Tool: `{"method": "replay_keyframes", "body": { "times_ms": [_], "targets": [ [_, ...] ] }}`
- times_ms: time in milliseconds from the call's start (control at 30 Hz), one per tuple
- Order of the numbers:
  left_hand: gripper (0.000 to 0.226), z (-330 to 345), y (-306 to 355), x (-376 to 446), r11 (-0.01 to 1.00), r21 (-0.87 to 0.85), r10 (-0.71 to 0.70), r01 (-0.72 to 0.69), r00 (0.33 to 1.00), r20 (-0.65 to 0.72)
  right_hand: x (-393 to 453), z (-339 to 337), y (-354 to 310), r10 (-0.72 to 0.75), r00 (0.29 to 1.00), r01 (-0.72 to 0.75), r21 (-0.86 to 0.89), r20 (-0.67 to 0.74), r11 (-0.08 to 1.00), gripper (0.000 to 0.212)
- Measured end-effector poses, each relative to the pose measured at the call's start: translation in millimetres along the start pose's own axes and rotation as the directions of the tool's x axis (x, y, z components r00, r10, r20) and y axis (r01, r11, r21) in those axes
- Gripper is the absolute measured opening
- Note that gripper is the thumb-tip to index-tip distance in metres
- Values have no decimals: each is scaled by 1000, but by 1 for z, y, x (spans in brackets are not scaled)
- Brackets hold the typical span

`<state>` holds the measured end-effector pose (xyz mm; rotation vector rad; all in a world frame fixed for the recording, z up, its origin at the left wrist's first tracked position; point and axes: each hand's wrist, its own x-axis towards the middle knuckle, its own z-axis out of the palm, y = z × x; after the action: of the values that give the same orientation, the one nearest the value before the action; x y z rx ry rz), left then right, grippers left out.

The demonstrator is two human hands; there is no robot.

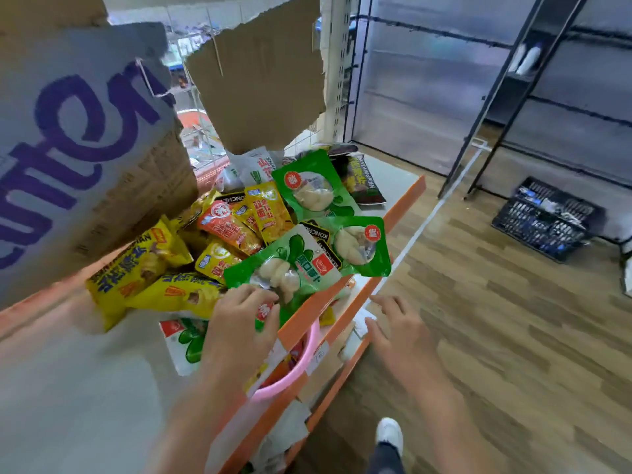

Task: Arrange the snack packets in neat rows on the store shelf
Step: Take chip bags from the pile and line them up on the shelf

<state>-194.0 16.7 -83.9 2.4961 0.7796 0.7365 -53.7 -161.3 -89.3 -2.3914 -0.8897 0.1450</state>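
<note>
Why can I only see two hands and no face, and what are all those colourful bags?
The camera sits on the person's head and looks down, so you see what they see: their own arms, never their face. There is no machine here. The left hand pinches a green snack packet at the front of the shelf. The right hand holds nothing; its fingers hang relaxed beside the orange shelf edge. On the shelf lies a messy heap of yellow packets, orange ones and more green ones, not in rows yet. A cardboard box stands behind them.
</note>
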Motion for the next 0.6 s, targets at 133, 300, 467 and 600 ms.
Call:
{"method": "replay_keyframes", "body": {
  "times_ms": [133,300,467,600],
  "targets": [
    [8,27,23,21,993,15,-113,114,990,-83,46,-17,27,-144,987,141,45,69,989,34],
    [11,68,67,51,984,44,-162,171,975,-154,108,-49,64,-284,955,278,79,82,957,34],
    [20,94,97,63,951,53,-290,304,940,-180,146,-56,89,-375,912,357,131,166,925,32],
    [14,102,104,69,932,84,-338,352,930,-147,171,-52,92,-427,884,387,214,188,897,29]
  ]
}}
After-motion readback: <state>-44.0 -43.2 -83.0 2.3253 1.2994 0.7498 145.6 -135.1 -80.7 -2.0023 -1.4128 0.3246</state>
